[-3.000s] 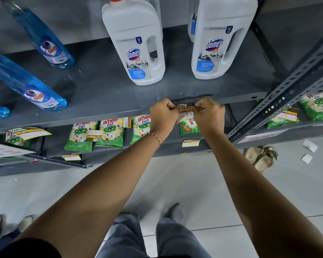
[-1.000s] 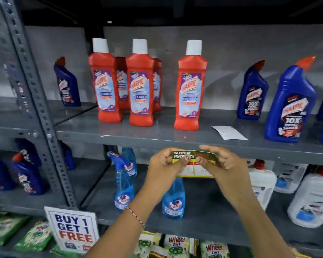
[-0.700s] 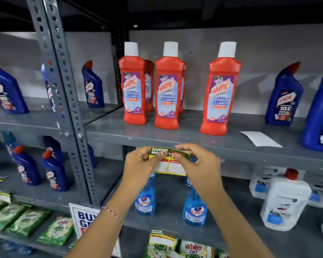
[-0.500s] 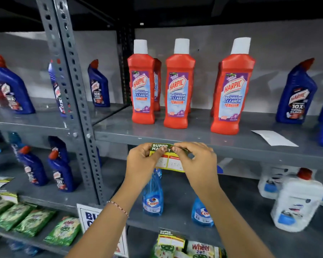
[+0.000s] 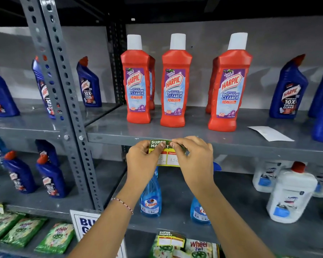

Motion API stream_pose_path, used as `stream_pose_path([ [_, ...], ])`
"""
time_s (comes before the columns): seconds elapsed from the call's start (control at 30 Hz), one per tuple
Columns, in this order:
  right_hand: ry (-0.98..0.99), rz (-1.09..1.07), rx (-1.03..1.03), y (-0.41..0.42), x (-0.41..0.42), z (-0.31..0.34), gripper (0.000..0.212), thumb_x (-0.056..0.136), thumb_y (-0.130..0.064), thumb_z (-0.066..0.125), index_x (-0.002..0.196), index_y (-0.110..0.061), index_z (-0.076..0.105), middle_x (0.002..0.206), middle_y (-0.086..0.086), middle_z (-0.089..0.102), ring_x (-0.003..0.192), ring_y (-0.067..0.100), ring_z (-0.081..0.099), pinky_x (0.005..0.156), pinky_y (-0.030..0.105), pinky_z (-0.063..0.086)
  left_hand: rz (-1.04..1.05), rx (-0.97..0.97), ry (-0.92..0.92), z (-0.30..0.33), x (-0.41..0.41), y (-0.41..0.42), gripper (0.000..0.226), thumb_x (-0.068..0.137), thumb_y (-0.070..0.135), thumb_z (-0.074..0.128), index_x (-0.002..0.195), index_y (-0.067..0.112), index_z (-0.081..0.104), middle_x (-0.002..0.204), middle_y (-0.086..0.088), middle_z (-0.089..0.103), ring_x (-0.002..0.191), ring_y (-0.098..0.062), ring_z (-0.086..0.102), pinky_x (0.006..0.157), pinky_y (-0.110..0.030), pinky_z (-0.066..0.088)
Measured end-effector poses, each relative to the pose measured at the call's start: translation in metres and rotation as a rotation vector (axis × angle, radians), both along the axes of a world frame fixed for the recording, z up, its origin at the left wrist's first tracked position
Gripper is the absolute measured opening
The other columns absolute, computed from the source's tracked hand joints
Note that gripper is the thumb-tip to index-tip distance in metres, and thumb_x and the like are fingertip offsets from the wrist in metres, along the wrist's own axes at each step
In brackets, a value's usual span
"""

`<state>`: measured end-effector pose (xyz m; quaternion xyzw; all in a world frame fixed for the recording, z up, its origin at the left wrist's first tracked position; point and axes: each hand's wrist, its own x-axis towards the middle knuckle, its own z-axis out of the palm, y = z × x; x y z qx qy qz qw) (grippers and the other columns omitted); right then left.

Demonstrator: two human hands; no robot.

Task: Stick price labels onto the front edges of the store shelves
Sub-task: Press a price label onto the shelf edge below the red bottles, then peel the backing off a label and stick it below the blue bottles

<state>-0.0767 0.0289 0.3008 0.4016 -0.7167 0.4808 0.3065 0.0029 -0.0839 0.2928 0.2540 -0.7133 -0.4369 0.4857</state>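
A green and yellow price label (image 5: 167, 157) reading "SUPER MARKET" lies against the front edge of the grey shelf (image 5: 250, 147) that carries the red Harpic bottles (image 5: 174, 84). My left hand (image 5: 143, 161) pinches its left side, thumb pressed on the green top strip. My right hand (image 5: 193, 161) grips the right side, thumb and forefinger on the upper edge. The label's lower half hangs below the shelf edge, with handwritten prices partly hidden by my fingers.
A perforated steel upright (image 5: 63, 101) stands to the left. Blue Harpic bottles (image 5: 287, 90) flank the red ones. A white backing paper (image 5: 270, 134) lies on the shelf. Below are Colin spray bottles (image 5: 151, 198), white Domex jugs (image 5: 290, 196), green Wheel packets (image 5: 54, 237), another label (image 5: 171, 238).
My view rose from the lower shelves to the Harpic shelf. Both hands carried the label up and left until it met the shelf's front edge.
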Motion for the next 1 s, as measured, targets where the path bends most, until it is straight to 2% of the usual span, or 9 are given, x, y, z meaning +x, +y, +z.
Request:
stream_pose_path([
  [0.2, -0.018, -0.060, -0.061, 0.000, -0.003, 0.002, 0.009, 0.077, -0.018, 0.082, 0.084, -0.022, 0.077, 0.085, -0.003, 0.067, 0.081, 0.022, 0.058, 0.065, 0.039, 0.051, 0.039, 0.094, -0.040, 0.001, 0.000, -0.007, 0.036, 0.076, 0.041, 0.081, 0.057, 0.014, 0.067, 0.044, 0.011, 0.061, 0.040, -0.002, 0.048, 0.043, -0.013, 0.037],
  [0.33, -0.096, -0.077, -0.040, 0.004, -0.007, 0.007, 0.012, 0.076, -0.024, 0.083, 0.083, -0.027, 0.074, 0.087, -0.008, 0.064, 0.086, 0.017, 0.057, 0.060, 0.036, 0.051, 0.061, 0.153, -0.068, 0.000, 0.003, -0.013, 0.051, 0.071, 0.048, 0.082, 0.060, 0.003, 0.061, 0.051, -0.003, 0.055, 0.049, -0.017, 0.044, 0.054, -0.028, 0.040],
  [0.43, -0.114, -0.020, 0.002, 0.014, -0.009, 0.007, 0.012, 0.080, -0.018, 0.078, 0.087, -0.027, 0.074, 0.090, -0.007, 0.064, 0.087, 0.017, 0.059, 0.064, 0.038, 0.054, 0.186, 0.119, -0.091, 0.001, 0.006, -0.006, 0.044, 0.068, 0.049, 0.083, 0.067, 0.016, 0.054, 0.058, 0.005, 0.056, 0.053, -0.012, 0.051, 0.053, -0.025, 0.037],
  [0.53, -0.121, 0.037, -0.057, 0.046, -0.025, 0.015, 0.018, 0.083, -0.008, 0.072, 0.092, -0.024, 0.073, 0.090, -0.004, 0.066, 0.079, 0.018, 0.062, 0.070, 0.039, 0.056, 0.261, -0.009, 0.007, 0.003, 0.009, 0.007, 0.042, 0.073, 0.027, 0.082, 0.071, 0.027, 0.040, 0.062, 0.006, 0.046, 0.052, -0.003, 0.045, 0.050, -0.014, 0.037],
  [0.63, -0.069, -0.049, -0.109, 0.098, -0.063, 0.032, 0.016, 0.085, -0.012, 0.070, 0.097, -0.022, 0.072, 0.094, -0.001, 0.070, 0.084, 0.020, 0.066, 0.079, 0.038, 0.055, 0.182, -0.140, 0.120, 0.014, -0.001, 0.027, 0.036, 0.078, 0.004, 0.072, 0.068, 0.026, 0.045, 0.062, 0.003, 0.047, 0.055, -0.005, 0.044, 0.055, -0.013, 0.039],
  [0.77, -0.227, -0.234, 0.116, 0.162, -0.129, 0.054, 0.030, 0.086, -0.032, 0.067, 0.114, -0.022, 0.067, 0.114, 0.003, 0.070, 0.106, 0.024, 0.063, 0.088, 0.036, 0.050, -0.036, -0.242, 0.207, 0.036, -0.033, 0.075, 0.037, 0.080, -0.001, 0.069, 0.071, 0.032, 0.054, 0.074, 0.003, 0.061, 0.065, -0.010, 0.056, 0.065, -0.021, 0.049],
  [0.83, -0.326, -0.232, 0.296, 0.178, -0.151, 0.061, 0.043, 0.084, -0.046, 0.067, 0.122, -0.024, 0.063, 0.122, 0.004, 0.068, 0.111, 0.025, 0.062, 0.089, 0.036, 0.048, -0.161, -0.293, 0.172, 0.050, -0.057, 0.095, 0.036, 0.081, -0.003, 0.067, 0.076, 0.031, 0.059, 0.079, 0.007, 0.065, 0.071, -0.007, 0.061, 0.069, -0.015, 0.049],
  [0.9, -0.370, -0.191, 0.471, 0.184, -0.163, 0.064, 0.054, 0.084, -0.057, 0.063, 0.128, -0.028, 0.058, 0.127, 0.004, 0.066, 0.114, 0.027, 0.060, 0.091, 0.038, 0.049, -0.321, -0.299, 0.033, 0.064, -0.088, 0.108, 0.029, 0.083, -0.005, 0.065, 0.082, 0.024, 0.067, 0.083, 0.011, 0.068, 0.074, -0.001, 0.063, 0.074, -0.010, 0.049],
  [1.0, -0.326, -0.227, 0.713, 0.188, -0.169, 0.062, 0.061, 0.086, -0.068, 0.049, 0.134, -0.032, 0.053, 0.132, 0.010, 0.062, 0.115, 0.033, 0.059, 0.089, 0.041, 0.050, -0.498, -0.251, -0.249, 0.081, -0.134, 0.124, 0.025, 0.088, -0.003, 0.060, 0.102, 0.015, 0.070, 0.104, 0.001, 0.073, 0.095, -0.010, 0.067, 0.094, -0.021, 0.050],
])
